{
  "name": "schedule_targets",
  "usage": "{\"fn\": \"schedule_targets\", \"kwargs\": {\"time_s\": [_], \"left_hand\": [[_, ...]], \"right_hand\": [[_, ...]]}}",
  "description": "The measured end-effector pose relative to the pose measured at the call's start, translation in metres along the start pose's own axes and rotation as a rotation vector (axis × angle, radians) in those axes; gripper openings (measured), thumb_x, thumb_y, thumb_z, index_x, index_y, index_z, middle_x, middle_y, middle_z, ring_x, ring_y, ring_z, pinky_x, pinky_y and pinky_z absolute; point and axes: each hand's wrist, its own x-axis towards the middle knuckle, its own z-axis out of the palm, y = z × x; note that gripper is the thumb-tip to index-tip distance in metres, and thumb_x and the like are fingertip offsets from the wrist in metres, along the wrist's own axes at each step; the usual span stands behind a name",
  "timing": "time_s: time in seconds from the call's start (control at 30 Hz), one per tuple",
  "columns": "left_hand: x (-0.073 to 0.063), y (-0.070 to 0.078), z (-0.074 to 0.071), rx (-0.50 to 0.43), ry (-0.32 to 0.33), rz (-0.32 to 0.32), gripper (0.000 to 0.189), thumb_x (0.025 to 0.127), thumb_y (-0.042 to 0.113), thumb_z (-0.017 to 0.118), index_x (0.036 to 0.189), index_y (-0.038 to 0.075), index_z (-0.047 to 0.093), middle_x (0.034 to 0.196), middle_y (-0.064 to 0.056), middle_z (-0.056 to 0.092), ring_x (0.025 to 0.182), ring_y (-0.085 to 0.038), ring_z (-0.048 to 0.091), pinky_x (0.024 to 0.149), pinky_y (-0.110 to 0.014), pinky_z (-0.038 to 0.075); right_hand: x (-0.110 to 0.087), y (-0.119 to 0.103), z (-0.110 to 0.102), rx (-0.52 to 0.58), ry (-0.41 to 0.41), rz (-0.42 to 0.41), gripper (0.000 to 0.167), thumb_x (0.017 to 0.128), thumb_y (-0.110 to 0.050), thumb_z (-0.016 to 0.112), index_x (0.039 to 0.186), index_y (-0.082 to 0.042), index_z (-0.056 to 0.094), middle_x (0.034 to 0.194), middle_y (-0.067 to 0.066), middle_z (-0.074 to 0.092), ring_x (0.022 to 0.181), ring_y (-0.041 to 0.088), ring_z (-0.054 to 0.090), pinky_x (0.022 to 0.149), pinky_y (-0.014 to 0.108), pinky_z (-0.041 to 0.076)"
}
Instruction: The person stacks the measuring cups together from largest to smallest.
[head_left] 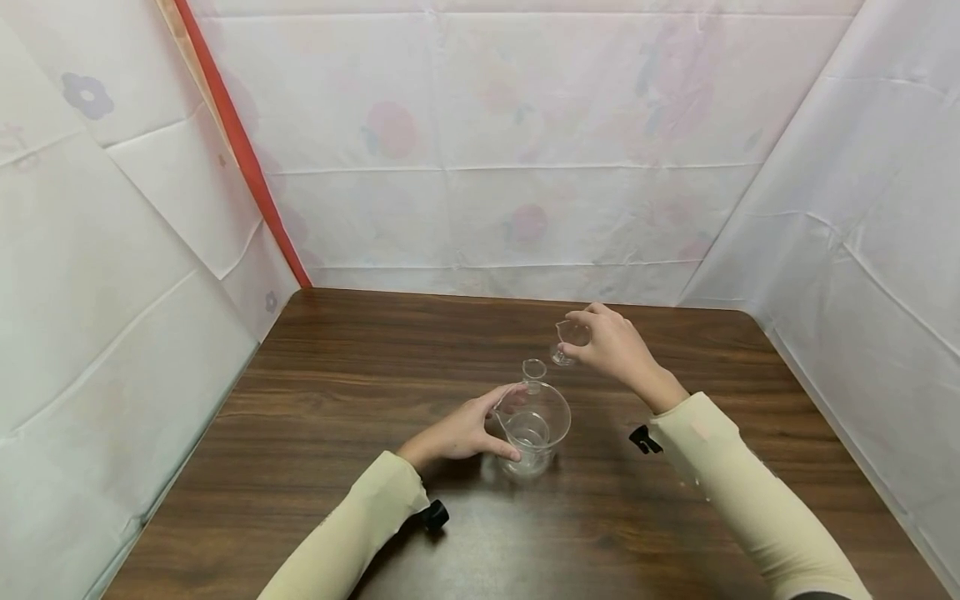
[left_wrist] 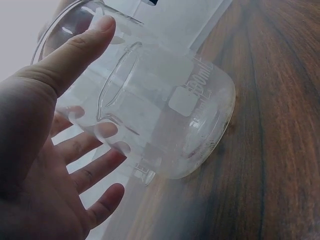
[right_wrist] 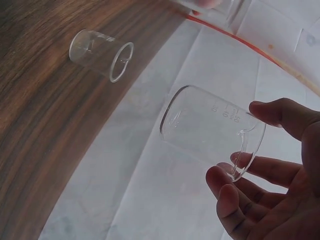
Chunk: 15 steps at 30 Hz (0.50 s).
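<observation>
My left hand [head_left: 468, 429] holds a large clear glass beaker [head_left: 536, 471] from its left side, thumb in front and fingers behind. In the left wrist view the beaker [left_wrist: 200, 135] shows white volume markings, a pouring spout, and its base at the wooden surface. Farther right and back, my right hand [head_left: 615, 342] pinches a small glass beaker [head_left: 561, 357] by its rim between thumb and fingers. Seen from the right wrist, this small beaker [right_wrist: 200, 125] is empty, with printed graduations, and is held up off the table. Just behind the large beaker stands another small beaker [right_wrist: 100, 52], also empty.
The dark wooden table [head_left: 337, 375] is enclosed by white patterned cloth [head_left: 480, 217] at the back and sides. A red strip [head_left: 240, 150] runs down the back left corner. Black wrist-worn devices [head_left: 435, 515] sit at both sleeves.
</observation>
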Motion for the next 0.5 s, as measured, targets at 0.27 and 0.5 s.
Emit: {"fn": "schedule_targets", "kwargs": {"time_s": [0.27, 0.5], "left_hand": [[0.0, 0.0, -0.001, 0.001, 0.006, -0.009, 0.092, 0.075, 0.03, 0.084, 0.151, 0.016, 0.033, 0.146, -0.009, 0.051, 0.136, -0.02, 0.045, 0.11, -0.051, 0.038], [0.0, 0.001, -0.001, 0.004, 0.017, -0.005, 0.091, 0.075, 0.03, 0.085, 0.149, 0.015, 0.035, 0.143, -0.008, 0.053, 0.134, -0.02, 0.047, 0.111, -0.05, 0.037]], "right_hand": [[-0.003, -0.006, -0.006, 0.001, 0.028, -0.041, 0.047, 0.081, -0.03, 0.076, 0.121, -0.006, 0.067, 0.109, 0.015, 0.064, 0.083, 0.026, 0.062, 0.075, 0.045, 0.049], [-0.007, -0.015, -0.011, -0.008, 0.028, -0.056, 0.049, 0.081, -0.029, 0.077, 0.123, -0.006, 0.066, 0.11, 0.013, 0.064, 0.084, 0.026, 0.061, 0.078, 0.048, 0.048]]}}
